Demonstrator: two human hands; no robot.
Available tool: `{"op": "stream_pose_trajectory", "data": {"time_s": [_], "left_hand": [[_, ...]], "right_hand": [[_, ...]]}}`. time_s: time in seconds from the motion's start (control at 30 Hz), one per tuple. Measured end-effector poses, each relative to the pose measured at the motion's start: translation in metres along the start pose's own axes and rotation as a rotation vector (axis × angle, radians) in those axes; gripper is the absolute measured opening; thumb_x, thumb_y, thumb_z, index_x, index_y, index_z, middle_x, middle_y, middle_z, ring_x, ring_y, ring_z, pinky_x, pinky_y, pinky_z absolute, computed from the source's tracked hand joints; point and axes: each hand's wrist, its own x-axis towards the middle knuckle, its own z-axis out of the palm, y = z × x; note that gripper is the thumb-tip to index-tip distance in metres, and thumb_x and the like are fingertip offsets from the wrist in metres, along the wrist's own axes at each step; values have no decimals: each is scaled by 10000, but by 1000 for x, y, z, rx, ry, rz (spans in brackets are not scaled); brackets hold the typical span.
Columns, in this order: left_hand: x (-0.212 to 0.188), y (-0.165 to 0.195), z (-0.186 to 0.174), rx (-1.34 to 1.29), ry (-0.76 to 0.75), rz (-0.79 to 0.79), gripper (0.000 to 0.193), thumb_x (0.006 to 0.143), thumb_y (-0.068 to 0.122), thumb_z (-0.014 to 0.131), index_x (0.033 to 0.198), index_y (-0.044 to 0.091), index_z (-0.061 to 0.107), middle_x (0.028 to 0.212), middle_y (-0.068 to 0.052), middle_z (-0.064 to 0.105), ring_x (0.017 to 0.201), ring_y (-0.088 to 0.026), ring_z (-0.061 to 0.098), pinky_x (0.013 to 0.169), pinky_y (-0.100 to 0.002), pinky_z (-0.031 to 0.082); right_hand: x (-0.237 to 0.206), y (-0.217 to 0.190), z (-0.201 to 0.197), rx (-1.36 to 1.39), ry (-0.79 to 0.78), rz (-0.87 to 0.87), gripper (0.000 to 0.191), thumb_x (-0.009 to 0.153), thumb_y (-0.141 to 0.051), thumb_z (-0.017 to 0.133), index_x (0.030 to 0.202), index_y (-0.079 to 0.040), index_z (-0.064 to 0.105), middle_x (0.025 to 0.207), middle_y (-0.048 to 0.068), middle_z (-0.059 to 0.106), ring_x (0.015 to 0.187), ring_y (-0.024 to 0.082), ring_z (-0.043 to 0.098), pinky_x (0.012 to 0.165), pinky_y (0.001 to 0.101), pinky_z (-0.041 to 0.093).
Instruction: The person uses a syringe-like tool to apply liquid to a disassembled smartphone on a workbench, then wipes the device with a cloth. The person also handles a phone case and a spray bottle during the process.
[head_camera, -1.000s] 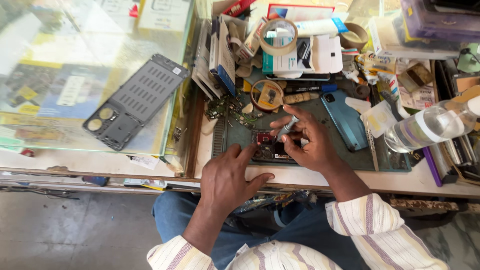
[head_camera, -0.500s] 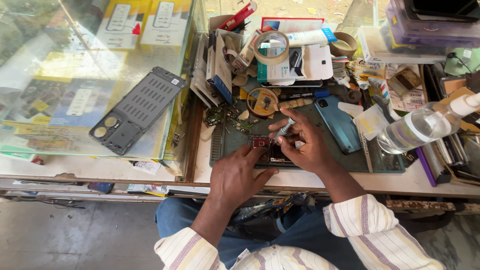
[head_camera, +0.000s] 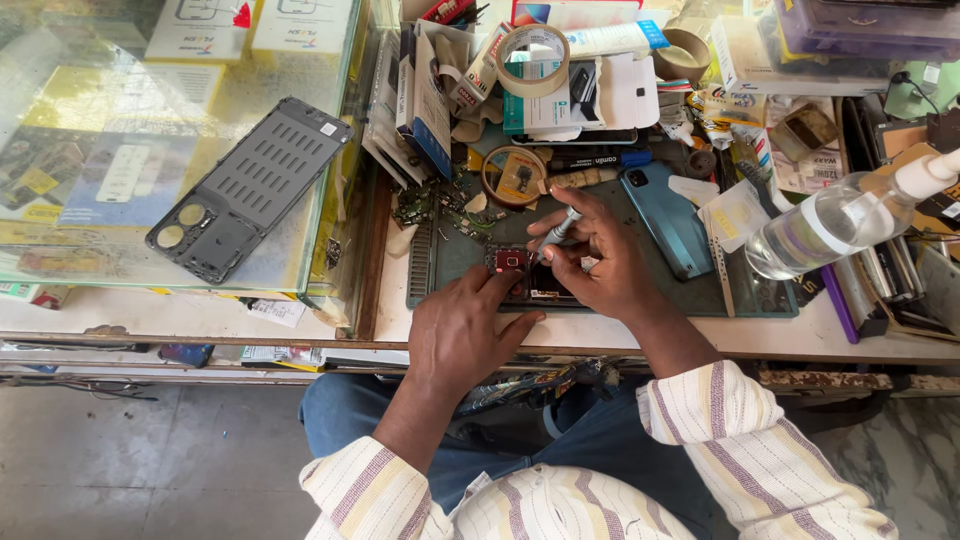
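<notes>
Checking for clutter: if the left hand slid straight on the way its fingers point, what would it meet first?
Likely the opened phone its fingertips already touch; beyond that, the right hand holding the screwdriver. Depth is unclear.

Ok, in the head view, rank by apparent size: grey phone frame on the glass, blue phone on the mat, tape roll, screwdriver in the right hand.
1. Grey phone frame
2. Blue phone
3. Tape roll
4. Screwdriver, though the right hand hides part of it

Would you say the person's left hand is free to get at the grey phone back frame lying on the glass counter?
Probably yes: the left hand holds nothing, only steadying the opened phone, and the grey back frame lies uncovered on the glass counter.
</notes>
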Motion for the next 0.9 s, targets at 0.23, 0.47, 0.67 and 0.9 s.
{"op": "stream_pose_trajectory", "data": {"time_s": [0.23, 0.47, 0.67, 0.9], "left_hand": [[1, -1, 1, -1, -4, -7, 502, 819, 448, 796, 1178, 105, 719, 964, -84, 697, 799, -270, 725, 656, -413, 559], [-1, -2, 1, -18, 34, 12, 492, 817, 441, 793, 1169, 104, 721, 993, -88, 704, 809, -289, 720, 668, -419, 561], [-4, -2, -1, -17, 56, 16, 503, 815, 451, 797, 1165, 98, 721, 990, -93, 699, 799, -298, 716, 664, -424, 558], [-6, -2, 1, -8, 53, 13, 528, 826, 463, 790, 1193, 90, 713, 989, -99, 693, 791, -290, 716, 657, -418, 558]], "right_hand": [[0, 5, 1, 24, -23, -4, 663, 986, 50, 656, 1563, -111, 371, 1242, 136, 704, 1043, 137, 707, 857, 264, 608], [1, 5, 2, -20, -15, 0, 659, 971, 55, 660, 1546, -111, 384, 1224, 135, 709, 1040, 147, 724, 840, 270, 623], [3, 0, 4, -23, -23, -11, 659, 962, 73, 637, 1542, -107, 383, 1212, 137, 713, 1089, 190, 744, 852, 286, 633], [3, 0, 5, -18, -30, -7, 680, 937, 97, 606, 1541, -110, 370, 1206, 147, 712, 1071, 202, 749, 838, 292, 634]]}}
